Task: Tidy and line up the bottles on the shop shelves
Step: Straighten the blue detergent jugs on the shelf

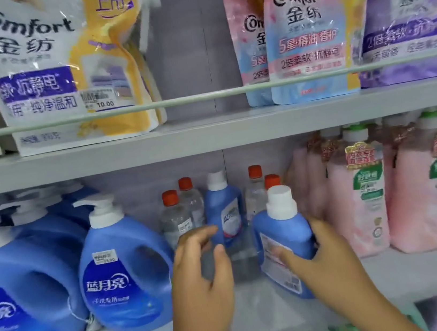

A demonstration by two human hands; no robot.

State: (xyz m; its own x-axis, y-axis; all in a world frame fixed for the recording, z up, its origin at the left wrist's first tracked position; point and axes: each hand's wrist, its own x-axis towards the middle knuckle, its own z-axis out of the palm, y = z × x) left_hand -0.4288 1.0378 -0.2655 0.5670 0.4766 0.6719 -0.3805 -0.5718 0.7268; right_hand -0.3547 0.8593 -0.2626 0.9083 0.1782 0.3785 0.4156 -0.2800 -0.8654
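Observation:
On the lower shelf (262,324) my right hand (317,258) grips a small blue bottle with a white cap (283,237), tilted to the left at the shelf front. My left hand (199,274) curls its thumb and fingers round a blurred, greyish clear bottle (239,260) just left of it. Behind them stands a second small blue bottle (225,212), upright. Clear bottles with red caps stand around it, two on the left (174,219) and two on the right (256,191).
Large blue pump jugs (123,274) fill the shelf's left side. Pink bottles with white and green caps (357,202) stand at the right. The upper shelf (207,136) carries Comfort refill bags (38,72) behind a rail, with a gap in the middle.

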